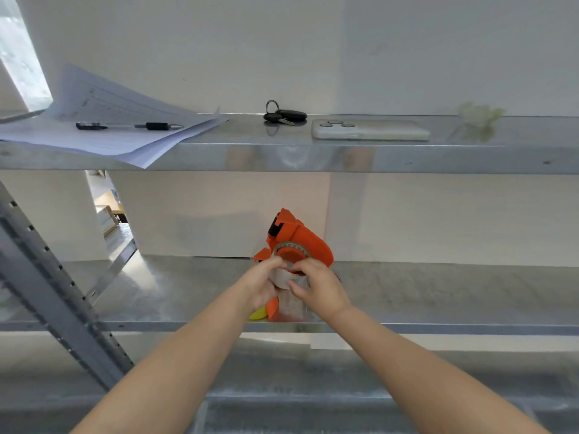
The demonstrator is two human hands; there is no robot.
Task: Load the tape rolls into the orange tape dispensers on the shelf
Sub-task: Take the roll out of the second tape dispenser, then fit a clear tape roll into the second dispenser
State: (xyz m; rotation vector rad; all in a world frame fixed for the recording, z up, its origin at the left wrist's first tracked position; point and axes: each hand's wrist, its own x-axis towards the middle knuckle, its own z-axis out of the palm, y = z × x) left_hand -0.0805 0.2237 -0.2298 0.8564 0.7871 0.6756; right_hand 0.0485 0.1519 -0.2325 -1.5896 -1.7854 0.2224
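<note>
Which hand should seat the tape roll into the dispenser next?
Probably the right hand: its fingers pinch the tape roll at the edge nearest the dispenser hub. The left hand cups the roll's other side and looks better placed to steady it.

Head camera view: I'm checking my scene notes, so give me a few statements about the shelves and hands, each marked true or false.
1. Both hands hold a tape roll in front of an orange dispenser. True.
2. The phone lies on the lower shelf. False: it lies on the upper shelf.
3. A pen rests on the papers. True.
4. The keys sit right of the phone. False: they sit left of it.
5. The dispenser is blue. False: it is orange.
</note>
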